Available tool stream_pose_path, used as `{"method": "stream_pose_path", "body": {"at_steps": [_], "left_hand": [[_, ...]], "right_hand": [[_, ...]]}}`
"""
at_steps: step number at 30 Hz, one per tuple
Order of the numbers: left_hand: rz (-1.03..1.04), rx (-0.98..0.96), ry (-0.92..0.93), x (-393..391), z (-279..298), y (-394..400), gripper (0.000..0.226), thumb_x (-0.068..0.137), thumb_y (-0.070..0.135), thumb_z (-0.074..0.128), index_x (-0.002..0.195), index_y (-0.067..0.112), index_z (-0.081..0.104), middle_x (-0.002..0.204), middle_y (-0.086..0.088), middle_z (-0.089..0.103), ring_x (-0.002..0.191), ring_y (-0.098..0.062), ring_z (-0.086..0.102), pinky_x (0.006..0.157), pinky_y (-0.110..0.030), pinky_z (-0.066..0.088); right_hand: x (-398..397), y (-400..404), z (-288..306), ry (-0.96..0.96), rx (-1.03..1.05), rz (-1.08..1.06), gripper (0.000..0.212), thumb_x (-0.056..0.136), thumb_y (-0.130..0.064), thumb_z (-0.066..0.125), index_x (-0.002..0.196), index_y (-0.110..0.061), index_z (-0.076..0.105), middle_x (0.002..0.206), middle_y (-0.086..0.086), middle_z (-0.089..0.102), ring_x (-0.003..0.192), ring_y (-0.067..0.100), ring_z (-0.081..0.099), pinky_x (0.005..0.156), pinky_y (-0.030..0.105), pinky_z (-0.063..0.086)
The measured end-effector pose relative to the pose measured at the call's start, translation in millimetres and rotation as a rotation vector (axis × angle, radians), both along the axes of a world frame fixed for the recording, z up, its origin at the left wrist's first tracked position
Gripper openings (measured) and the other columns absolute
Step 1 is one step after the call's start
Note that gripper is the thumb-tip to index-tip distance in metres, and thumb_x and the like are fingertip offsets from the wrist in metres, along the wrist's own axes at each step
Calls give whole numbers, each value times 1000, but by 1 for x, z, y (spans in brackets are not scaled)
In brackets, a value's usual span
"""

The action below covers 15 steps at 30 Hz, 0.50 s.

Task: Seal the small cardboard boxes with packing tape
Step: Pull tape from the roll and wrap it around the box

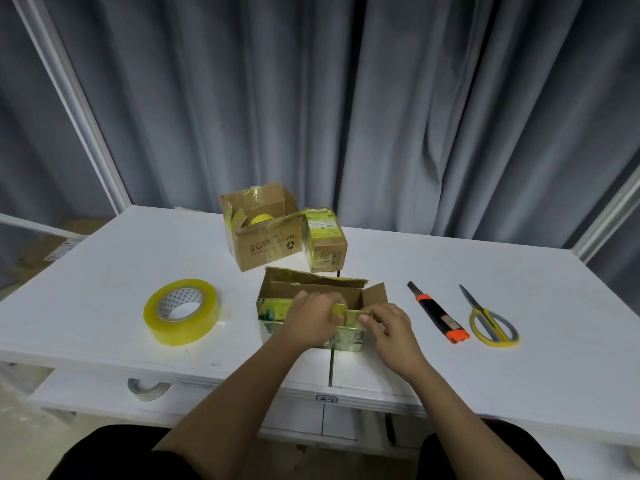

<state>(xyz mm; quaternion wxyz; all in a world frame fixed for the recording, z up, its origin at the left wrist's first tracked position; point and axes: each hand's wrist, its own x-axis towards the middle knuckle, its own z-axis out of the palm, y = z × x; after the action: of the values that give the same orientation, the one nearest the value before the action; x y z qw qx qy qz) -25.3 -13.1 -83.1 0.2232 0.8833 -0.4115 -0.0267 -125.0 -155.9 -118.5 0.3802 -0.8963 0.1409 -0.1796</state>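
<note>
Head view: left hand (313, 318) and right hand (389, 327) pinch the open box's (277, 315) near flap (348, 315); light, bendy cardboard, slick old tape — best held by flap edges.

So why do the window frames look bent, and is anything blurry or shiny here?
Head view: the wide-angle lens bows the white frames near the edges; lighting is dim and soft; the tape roll and the taped box under both hands glint slightly; the box's print is too smeared to read.
</note>
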Motion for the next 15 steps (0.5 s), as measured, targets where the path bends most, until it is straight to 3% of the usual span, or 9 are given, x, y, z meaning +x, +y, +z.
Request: {"method": "stream_pose_path", "body": {"at_steps": [7,9,15], "left_hand": [[-10,-4,-54,-5,-5,4,16,94,22,51,109,20,58,102,1,66,101,-18,57,90,-31,27],[-7,-25,-64,-7,-9,5,14,95,24,51,106,21,59,99,2,66,98,-18,56,89,-31,27],[56,17,-21,-1,-1,-2,17,94,27,54,108,20,60,96,-2,69,97,-22,59,93,-32,31]], "right_hand": [[10,11,-3,-24,235,-148,22,96,-19,53,75,-21,59,83,-3,58,99,22,50,90,42,41],[11,10,-4,-21,237,-146,20,96,-19,53,77,-16,62,82,-1,59,99,23,49,90,43,41],[6,7,-5,-20,235,-83,13,96,-19,53,92,-25,64,96,1,61,104,20,48,96,44,40]]}}
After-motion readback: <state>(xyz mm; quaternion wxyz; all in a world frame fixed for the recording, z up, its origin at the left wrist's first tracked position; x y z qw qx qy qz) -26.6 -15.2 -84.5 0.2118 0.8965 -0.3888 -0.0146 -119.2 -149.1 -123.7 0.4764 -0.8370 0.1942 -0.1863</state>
